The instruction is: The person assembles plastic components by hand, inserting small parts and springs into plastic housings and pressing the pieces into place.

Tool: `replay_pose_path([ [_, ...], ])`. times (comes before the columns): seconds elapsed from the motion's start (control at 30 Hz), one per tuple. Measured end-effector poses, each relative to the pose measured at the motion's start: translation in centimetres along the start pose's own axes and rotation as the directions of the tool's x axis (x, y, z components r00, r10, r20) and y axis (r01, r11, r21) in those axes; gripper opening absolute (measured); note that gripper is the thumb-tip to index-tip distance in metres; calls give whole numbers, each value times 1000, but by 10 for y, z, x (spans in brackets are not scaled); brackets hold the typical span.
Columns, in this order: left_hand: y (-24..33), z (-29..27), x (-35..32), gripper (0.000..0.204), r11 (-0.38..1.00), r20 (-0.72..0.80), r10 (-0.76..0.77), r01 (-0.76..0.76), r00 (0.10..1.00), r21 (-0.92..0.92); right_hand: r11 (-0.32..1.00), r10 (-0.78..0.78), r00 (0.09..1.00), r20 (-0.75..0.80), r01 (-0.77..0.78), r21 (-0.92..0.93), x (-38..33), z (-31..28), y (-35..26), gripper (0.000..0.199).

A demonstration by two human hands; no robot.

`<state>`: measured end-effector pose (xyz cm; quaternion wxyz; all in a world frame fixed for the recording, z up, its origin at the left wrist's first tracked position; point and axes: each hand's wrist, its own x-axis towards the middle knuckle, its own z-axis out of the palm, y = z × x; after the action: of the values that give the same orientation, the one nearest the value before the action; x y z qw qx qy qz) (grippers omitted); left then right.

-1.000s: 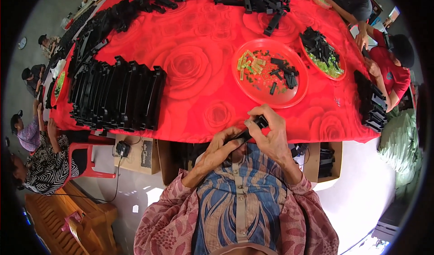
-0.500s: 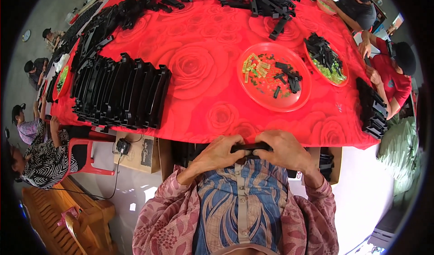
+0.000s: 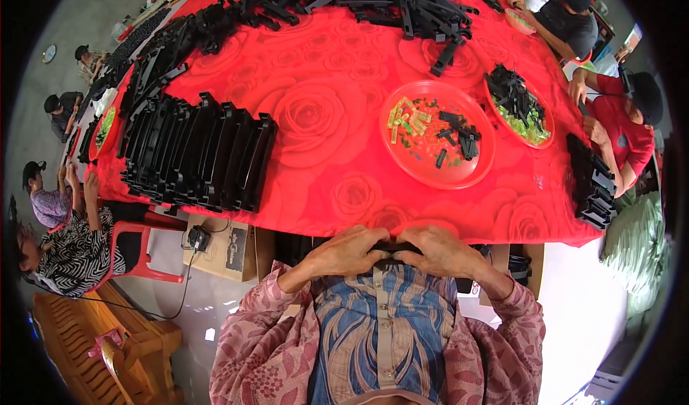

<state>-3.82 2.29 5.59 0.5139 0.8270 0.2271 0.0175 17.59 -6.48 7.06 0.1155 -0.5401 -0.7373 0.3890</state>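
At the table's near edge, in front of my chest, my left hand [image 3: 347, 253] and my right hand [image 3: 439, 251] are closed on one dark plastic piece [image 3: 393, 247]. Fingers and thumbs of both hands cover most of it, so its full shape is hidden. Beyond my right hand lies a round red plate [image 3: 416, 177]. It holds yellow-green small pieces [image 3: 410, 119] and short black plastic pieces [image 3: 466, 145]. To the left of my hands stands a tight row of long black plastic strips [image 3: 197, 154] on the red rose-patterned tablecloth [image 3: 316, 197].
A heap of black strips [image 3: 402, 3] covers the far side. A second red plate [image 3: 547, 141] holds black and green pieces. Black parts [image 3: 594, 190] stand at the right edge near a person in red [image 3: 635, 118]. A red chair [image 3: 147, 261] and cardboard box [image 3: 219, 251] are left.
My hands have sunk slightly, still together on the dark piece, and the fingers have closed further over it. The whole view has shifted a little, moving the table lower in the picture.
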Motion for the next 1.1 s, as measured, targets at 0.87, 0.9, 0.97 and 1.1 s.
replay_pose_path([
  [0.87, 15, 3, -15, 33, 993, -49, 2, 4, 999, 121, 991, 125, 986, -108, -130, -35, 0, 19, -13, 34],
  [0.9, 17, 1, -16, 35, 995, -38, -15, 19, 999, 95, 991, 115, 984, -139, -123, -49, -1, 20, -14, 34],
  [0.97, 16, 1, -18, 36, 996, -38, -6, 10, 999, 92, 994, 98, 986, -135, -104, -32, -2, 19, -13, 34],
  [1.1, 12, 3, -25, 33, 990, -45, 89, -83, 995, 115, 993, 121, 978, -170, -122, 5, -7, 24, -14, 34],
])
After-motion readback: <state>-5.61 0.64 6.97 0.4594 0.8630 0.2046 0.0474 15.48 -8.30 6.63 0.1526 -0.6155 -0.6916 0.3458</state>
